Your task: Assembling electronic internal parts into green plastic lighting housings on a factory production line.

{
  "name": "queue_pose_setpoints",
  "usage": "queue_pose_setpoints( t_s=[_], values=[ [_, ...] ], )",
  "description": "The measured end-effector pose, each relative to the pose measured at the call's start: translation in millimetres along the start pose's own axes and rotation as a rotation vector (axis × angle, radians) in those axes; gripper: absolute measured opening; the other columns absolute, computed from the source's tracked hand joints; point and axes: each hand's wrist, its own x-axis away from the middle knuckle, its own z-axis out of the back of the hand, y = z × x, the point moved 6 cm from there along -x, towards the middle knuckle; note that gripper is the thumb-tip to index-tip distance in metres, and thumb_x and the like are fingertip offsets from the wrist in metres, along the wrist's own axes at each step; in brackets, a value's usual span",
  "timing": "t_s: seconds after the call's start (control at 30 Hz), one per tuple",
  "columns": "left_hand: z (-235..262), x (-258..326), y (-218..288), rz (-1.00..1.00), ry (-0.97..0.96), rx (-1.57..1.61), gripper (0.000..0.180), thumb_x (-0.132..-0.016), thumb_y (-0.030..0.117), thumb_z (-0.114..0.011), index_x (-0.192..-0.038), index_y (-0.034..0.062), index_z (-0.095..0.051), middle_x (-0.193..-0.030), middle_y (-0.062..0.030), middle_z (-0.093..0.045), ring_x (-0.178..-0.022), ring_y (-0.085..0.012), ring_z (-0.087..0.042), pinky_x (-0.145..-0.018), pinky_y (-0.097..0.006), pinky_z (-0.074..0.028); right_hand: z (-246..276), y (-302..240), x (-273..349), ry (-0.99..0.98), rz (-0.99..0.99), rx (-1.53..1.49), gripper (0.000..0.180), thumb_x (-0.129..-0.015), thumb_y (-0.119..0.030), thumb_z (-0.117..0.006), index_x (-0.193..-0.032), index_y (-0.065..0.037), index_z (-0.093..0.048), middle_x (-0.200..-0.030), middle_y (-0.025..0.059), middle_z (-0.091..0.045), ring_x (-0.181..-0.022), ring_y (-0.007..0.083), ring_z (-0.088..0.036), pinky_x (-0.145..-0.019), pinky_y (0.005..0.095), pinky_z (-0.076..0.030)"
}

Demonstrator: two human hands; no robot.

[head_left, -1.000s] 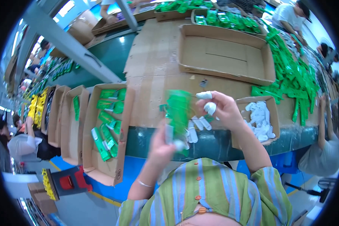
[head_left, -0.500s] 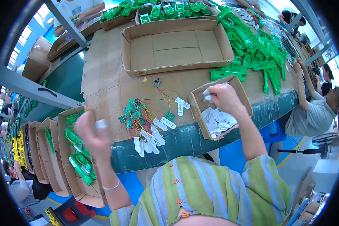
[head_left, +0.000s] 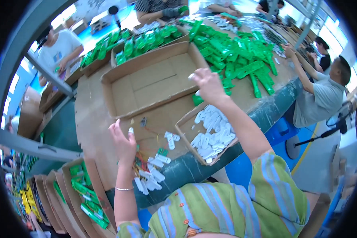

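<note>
Green-and-blue striped shirt [head_left: 210,208], orange buttons [head_left: 181,205], silver bracelet [head_left: 124,189]

The right hand [head_left: 210,85], its capped fingertips apart, is beside a cardboard tray [head_left: 154,81] and near piled green parts [head_left: 234,51]. The left hand [head_left: 124,144], thumb spread, hangs over the tabletop [head_left: 182,170] near wired white pieces [head_left: 155,174]. A box [head_left: 188,144] holds loose white pieces [head_left: 212,135].
</note>
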Motion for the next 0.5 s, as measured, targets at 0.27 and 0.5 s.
queue_pose_setpoints(
  t_s=[0.27,0.5],
  values=[
    [30.2,7.7,33.6,-0.239,0.213,-0.167,0.059,-0.071,0.011,-0.059,-0.125,0.0003,-0.039,-0.121,-0.0154,-0.040,-0.113,-0.0312,-0.039,-0.096,-0.043,-0.032,7.4,-5.8,-2.4,0.040,0.138,-0.144,0.009,-0.069,-0.008,-0.053,-0.074,-0.010,-0.059,-0.070,0.0047,-0.060,-0.074,0.0208,-0.059,-0.071,0.0350,-0.042],
    [50.3,-36.8,39.4,-0.278,0.105,-0.452,0.067,-0.075,0.022,-0.060,-0.131,-0.0010,-0.032,-0.130,-0.0199,-0.035,-0.122,-0.0355,-0.030,-0.103,-0.045,-0.021,54.7,24.3,-19.9,0.139,0.143,-0.204,0.009,-0.068,-0.006,-0.055,-0.076,-0.009,-0.059,-0.069,0.0069,-0.060,-0.068,0.0247,-0.059,-0.066,0.0359,-0.044]
  ],
)
